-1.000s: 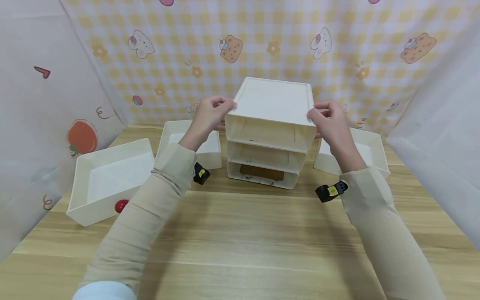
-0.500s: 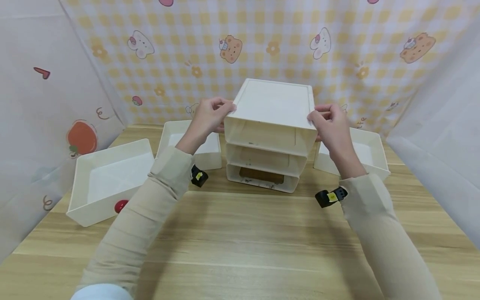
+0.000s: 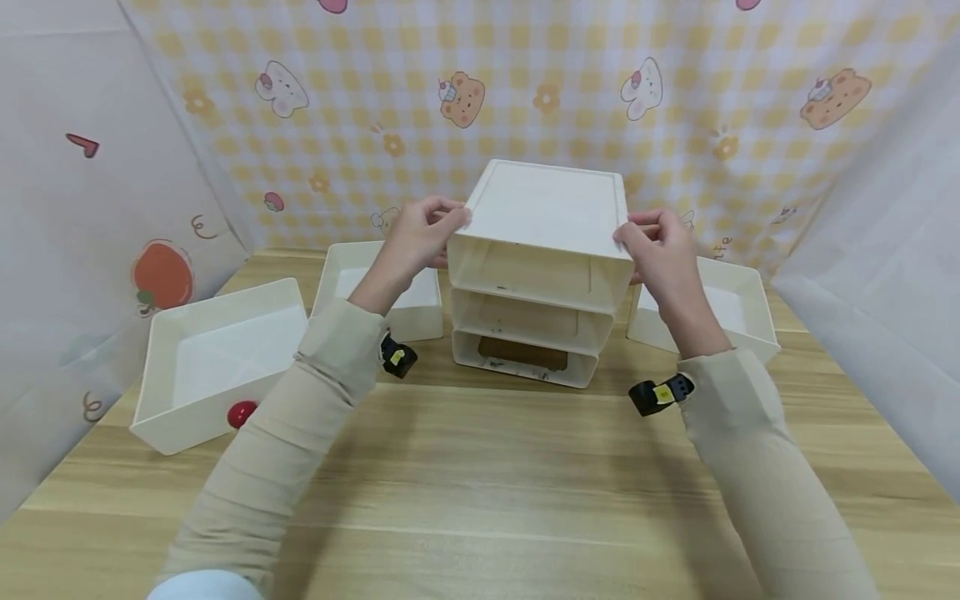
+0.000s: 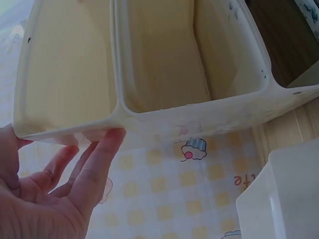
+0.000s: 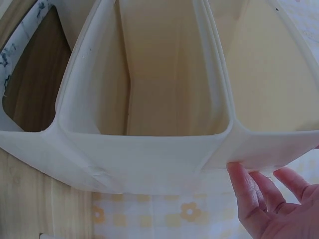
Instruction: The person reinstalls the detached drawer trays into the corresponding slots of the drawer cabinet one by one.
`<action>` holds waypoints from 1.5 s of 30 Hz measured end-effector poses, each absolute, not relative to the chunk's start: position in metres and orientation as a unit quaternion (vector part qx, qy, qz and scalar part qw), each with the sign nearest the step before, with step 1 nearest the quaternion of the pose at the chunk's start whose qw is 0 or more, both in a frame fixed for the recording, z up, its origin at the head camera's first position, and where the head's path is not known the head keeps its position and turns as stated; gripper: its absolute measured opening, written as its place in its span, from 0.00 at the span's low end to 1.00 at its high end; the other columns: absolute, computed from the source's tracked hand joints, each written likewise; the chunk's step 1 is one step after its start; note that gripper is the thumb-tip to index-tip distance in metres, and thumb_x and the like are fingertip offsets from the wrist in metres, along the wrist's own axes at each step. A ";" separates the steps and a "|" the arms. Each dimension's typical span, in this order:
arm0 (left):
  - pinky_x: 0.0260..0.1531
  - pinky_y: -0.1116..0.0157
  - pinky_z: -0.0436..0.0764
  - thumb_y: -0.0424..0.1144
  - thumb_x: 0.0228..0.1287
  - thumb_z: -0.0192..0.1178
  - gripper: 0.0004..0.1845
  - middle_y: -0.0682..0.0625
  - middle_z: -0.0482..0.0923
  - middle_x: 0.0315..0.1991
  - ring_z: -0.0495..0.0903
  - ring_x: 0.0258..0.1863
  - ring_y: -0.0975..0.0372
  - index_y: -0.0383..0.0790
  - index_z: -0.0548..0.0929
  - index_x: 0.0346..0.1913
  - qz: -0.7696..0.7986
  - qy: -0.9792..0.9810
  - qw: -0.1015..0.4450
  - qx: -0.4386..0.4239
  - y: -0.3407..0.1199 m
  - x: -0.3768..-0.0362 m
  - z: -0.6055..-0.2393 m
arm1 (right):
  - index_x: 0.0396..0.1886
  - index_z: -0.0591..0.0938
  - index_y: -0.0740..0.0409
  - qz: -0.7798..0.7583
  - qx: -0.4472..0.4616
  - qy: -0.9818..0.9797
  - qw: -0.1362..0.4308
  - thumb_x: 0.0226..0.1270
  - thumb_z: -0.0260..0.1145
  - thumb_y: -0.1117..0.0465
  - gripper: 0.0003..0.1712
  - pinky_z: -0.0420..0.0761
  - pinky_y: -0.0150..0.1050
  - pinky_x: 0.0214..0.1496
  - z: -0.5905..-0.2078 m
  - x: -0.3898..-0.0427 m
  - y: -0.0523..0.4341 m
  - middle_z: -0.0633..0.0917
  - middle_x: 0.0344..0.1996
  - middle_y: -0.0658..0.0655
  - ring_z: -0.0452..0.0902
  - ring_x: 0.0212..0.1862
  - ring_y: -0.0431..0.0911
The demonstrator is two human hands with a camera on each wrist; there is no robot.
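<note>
Three white drawer frames stand stacked on the table, open fronts toward me: the top frame [image 3: 551, 204], the middle frame [image 3: 528, 321] and the bottom frame [image 3: 480, 354], whose floor has a cut-out. My left hand [image 3: 416, 237] grips the top frame's left side, thumb on the upper edge and fingers along the side wall. On the opposite side my right hand [image 3: 663, 250] holds it the same way. In the left wrist view, fingertips [image 4: 113, 137] touch the side wall near the seam with the middle frame. The right wrist view has fingertips [image 5: 237, 169] against the other wall.
A white drawer [image 3: 232, 350] with a red knob [image 3: 241, 413] lies at the left of the wooden table [image 3: 480, 500]. Another drawer [image 3: 416, 321] sits behind my left forearm, and a third [image 3: 738, 304] behind the right. A checkered cloth [image 3: 547, 50] hangs at the back.
The top frame and both hands have shifted very slightly down and toward me since the first frame. The lower frames moved slightly the same way. Both holds are unchanged.
</note>
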State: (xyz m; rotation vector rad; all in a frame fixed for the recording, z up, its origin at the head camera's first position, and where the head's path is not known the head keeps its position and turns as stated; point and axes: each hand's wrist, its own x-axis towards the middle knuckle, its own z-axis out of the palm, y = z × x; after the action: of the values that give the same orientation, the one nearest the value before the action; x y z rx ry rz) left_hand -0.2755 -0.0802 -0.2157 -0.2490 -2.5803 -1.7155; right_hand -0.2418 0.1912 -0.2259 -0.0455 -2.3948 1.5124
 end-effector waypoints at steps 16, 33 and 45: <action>0.43 0.58 0.83 0.51 0.69 0.46 0.25 0.44 0.71 0.60 0.76 0.53 0.55 0.45 0.68 0.65 -0.509 -0.854 0.002 -0.104 -0.083 -0.266 -0.210 | 0.54 0.69 0.58 0.527 -0.012 -0.839 0.136 0.62 0.53 0.52 0.23 0.78 0.30 0.26 -0.223 -0.242 0.192 0.71 0.38 0.49 0.71 0.38 0.46; 0.45 0.61 0.82 0.48 0.70 0.47 0.23 0.46 0.73 0.59 0.77 0.51 0.55 0.47 0.69 0.64 -0.477 -0.871 0.038 -0.112 -0.107 -0.247 -0.203 | 0.55 0.69 0.58 0.540 -0.014 -0.830 0.138 0.63 0.54 0.52 0.23 0.79 0.29 0.26 -0.224 -0.240 0.195 0.71 0.38 0.50 0.72 0.37 0.44; 0.46 0.60 0.82 0.46 0.70 0.47 0.22 0.42 0.75 0.57 0.76 0.51 0.54 0.46 0.70 0.64 -0.462 -0.874 0.073 -0.129 -0.133 -0.220 -0.201 | 0.56 0.69 0.58 0.550 -0.020 -0.824 0.137 0.63 0.54 0.52 0.23 0.79 0.31 0.27 -0.225 -0.243 0.194 0.72 0.39 0.50 0.73 0.38 0.45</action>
State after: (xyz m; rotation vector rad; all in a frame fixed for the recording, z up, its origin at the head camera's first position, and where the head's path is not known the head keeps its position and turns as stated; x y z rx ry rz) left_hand -0.2198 -0.1333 -0.2007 -0.3867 -2.6260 -1.3870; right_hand -0.2426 0.1938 -0.2249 -0.0590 -2.3847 1.5912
